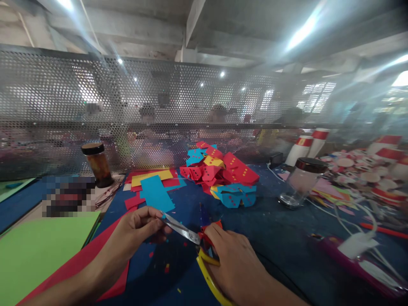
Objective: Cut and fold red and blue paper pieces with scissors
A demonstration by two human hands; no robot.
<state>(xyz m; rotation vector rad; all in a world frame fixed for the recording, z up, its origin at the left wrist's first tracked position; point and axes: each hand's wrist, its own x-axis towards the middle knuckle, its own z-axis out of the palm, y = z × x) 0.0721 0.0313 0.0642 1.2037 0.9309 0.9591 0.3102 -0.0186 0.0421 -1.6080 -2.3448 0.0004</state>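
The left hand [145,227], thumb and fingers together, pinches a tiny blue paper scrap [163,216] at the tip of the scissors [183,229]; the right hand [234,250] is curled around the red and yellow handles, above a dark blue counter [270,225]. At near left lie a red sheet [117,280] and a green sheet [47,255]. Beyond the left hand, a blue strip [157,193] rests on other coloured paper. At far centre is a heap of dotted paper pieces [240,174]; a clear jar [301,182] stands to its right.

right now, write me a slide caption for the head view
Scissors in the right hand, blade tips by the left hand; beyond, a pile of dotted red, blue and yellow paper pieces.
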